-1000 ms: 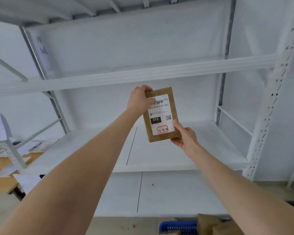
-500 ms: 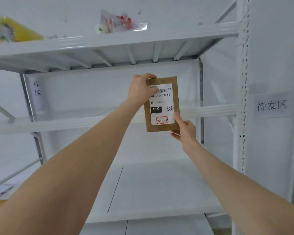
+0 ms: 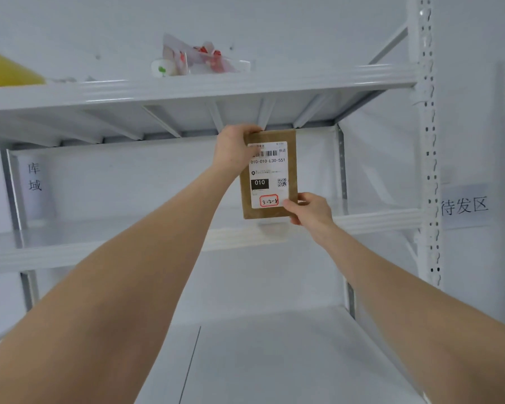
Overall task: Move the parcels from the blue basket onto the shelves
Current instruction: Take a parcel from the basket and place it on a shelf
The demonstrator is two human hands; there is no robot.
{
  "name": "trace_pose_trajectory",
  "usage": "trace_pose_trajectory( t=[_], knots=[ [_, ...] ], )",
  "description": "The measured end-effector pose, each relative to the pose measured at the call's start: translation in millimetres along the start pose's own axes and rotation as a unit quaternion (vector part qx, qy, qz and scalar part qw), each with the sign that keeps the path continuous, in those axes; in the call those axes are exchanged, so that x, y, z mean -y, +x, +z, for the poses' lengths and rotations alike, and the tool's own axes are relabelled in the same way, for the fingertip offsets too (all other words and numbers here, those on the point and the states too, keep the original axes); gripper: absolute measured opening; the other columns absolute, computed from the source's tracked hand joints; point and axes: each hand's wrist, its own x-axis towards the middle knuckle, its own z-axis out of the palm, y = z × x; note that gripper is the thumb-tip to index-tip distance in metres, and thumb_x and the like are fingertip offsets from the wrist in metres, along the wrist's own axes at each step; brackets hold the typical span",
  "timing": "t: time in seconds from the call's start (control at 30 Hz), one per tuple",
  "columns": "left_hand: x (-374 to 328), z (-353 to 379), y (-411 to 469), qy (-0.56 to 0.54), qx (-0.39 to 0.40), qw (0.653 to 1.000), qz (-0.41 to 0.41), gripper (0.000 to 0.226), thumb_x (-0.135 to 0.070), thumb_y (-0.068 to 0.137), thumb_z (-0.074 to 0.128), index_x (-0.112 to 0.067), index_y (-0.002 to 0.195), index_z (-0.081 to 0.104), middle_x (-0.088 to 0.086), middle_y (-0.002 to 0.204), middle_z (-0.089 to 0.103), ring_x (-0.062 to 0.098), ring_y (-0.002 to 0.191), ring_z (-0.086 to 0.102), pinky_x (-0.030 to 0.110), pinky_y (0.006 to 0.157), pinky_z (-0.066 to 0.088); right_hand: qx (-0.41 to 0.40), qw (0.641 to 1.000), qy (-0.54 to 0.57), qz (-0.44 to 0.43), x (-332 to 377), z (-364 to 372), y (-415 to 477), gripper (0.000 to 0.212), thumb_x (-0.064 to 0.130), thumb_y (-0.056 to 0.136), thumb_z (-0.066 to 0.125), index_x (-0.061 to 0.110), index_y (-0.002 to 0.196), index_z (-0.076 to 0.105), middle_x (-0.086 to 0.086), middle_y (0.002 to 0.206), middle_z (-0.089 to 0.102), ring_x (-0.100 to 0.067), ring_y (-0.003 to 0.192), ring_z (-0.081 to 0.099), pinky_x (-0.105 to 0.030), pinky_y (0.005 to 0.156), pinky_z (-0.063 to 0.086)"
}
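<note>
- The parcel, a flat brown envelope, is held upright in the air just above the front beam of the middle shelf. It does not rest on this shelf.
- I cannot tell if the parcel is already over the board of the middle shelf or in front of it.
- A white label faces the camera, with a barcode, the code 010-010-L30-551, a black box with 010, and a handwritten mark in a red frame at the bottom.
- The left hand grips the top left corner of the parcel, high above the middle shelf. The thumb lies on the front, over the edge of the label, and the fingers are curled behind.
- The right hand pinches the lower right corner, just above the beam of the middle shelf. The thumb presses the front beside the red frame, and the other fingers are behind.
- Above the middle shelf is the top shelf. A clear bag with red and white things and a yellow thing lie on it.
- Below the middle shelf is a lower shelf.
- At the right end of the middle shelf stands a perforated post, and beyond it a paper sign with three characters.
</note>
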Motion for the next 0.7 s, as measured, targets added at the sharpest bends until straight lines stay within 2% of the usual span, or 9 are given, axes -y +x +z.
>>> trace_pose_trajectory(
  t=[0.07,0.13,0.2,0.3,0.43,0.6,0.7],
  knots=[
    [15.7,3.2,8.6,0.003,0.004,1.000,-0.007,0.044,-0.011,0.084,0.067,-0.020,0.127,0.061,0.002,0.127,0.061,0.020,0.122,0.052,0.032,0.103,0.041,-0.002,0.999,-0.048,-0.019,-4.6,14.6,14.2,0.028,0.026,0.082,0.074,0.014,0.108,0.070,-0.001,0.083,0.068,-0.020,0.068,0.065,-0.041,0.082,0.058],
    [30.8,8.0,15.0,0.009,0.010,1.000,-0.013,0.044,-0.010,0.085,0.066,-0.020,0.128,0.060,0.002,0.128,0.060,0.020,0.121,0.052,0.033,0.102,0.042,-0.011,0.992,-0.121,-0.036,-9.6,25.1,24.1,0.026,0.034,0.084,0.070,0.022,0.108,0.069,0.002,0.087,0.068,-0.021,0.083,0.065,-0.038,0.082,0.054],
    [46.6,15.4,20.1,0.012,0.019,1.000,-0.020,0.044,-0.011,0.086,0.066,-0.020,0.129,0.059,0.001,0.129,0.060,0.020,0.119,0.053,0.034,0.101,0.043,-0.004,0.980,-0.194,-0.048,-14.5,32.3,30.6,0.021,0.036,0.088,0.064,0.026,0.107,0.067,0.006,0.089,0.064,-0.019,0.085,0.060,-0.029,0.073,0.045],
    [66.0,26.7,24.6,0.000,0.031,0.999,-0.031,0.044,-0.007,0.086,0.065,-0.019,0.128,0.060,0.000,0.128,0.060,0.020,0.119,0.053,0.034,0.100,0.045,0.000,0.967,-0.252,-0.045,-23.7,44.5,39.2,0.017,0.038,0.090,0.061,0.025,0.100,0.065,0.005,0.089,0.062,-0.020,0.084,0.057,-0.027,0.063,0.038],
    [82.5,32.5,29.2,-0.014,0.042,0.998,-0.040,0.044,-0.003,0.084,0.064,-0.018,0.126,0.061,0.002,0.128,0.060,0.019,0.120,0.053,0.036,0.101,0.045,-0.012,0.959,-0.282,-0.024,-35.2,55.2,47.8,0.020,0.048,0.085,0.060,0.030,0.095,0.063,-0.007,0.102,0.063,-0.026,0.091,0.057,-0.029,0.067,0.037],
    [88.0,38.5,32.1,0.004,0.057,0.998,-0.025,0.047,-0.001,0.086,0.059,-0.017,0.130,0.057,0.003,0.131,0.058,0.021,0.121,0.051,0.036,0.101,0.045,-0.014,0.945,-0.326,-0.013,-38.5,57.5,51.4,0.030,0.050,0.087,0.056,0.026,0.104,0.062,-0.010,0.109,0.059,-0.028,0.099,0.053,-0.030,0.071,0.037],
    [89.9,41.8,33.8,0.042,0.072,0.996,-0.021,0.049,-0.002,0.086,0.058,-0.018,0.132,0.051,0.006,0.130,0.054,0.023,0.117,0.051,0.030,0.092,0.047,-0.021,0.931,-0.363,-0.024,-35.2,57.2,49.0,0.037,0.052,0.088,0.054,0.027,0.116,0.059,-0.010,0.114,0.058,-0.029,0.105,0.053,-0.033,0.078,0.042]
  ],
)
